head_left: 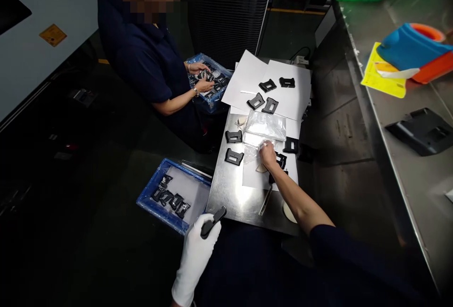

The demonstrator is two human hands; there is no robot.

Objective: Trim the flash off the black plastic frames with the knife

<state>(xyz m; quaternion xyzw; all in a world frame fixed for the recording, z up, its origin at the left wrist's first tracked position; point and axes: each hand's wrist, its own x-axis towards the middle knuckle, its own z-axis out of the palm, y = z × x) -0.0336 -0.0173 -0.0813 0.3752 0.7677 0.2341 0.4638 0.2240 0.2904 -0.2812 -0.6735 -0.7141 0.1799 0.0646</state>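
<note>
My left hand, in a white glove, is closed round a black plastic part beside the table's near left corner. Bare and with its fingers drawn together, my right hand pinches a clear plastic bag over the table. Just beyond it lies a stack of clear plastic bags. Black plastic frames lie on both sides: one frame to the left, another frame to the right, and several more on the white paper farther back. My right forearm partly hides some frames.
A blue crate with several bagged parts stands left of the metal table. Across the table's left side, a co-worker handles parts over another blue crate. Tweezers lie near the front edge. A metal counter runs along the right.
</note>
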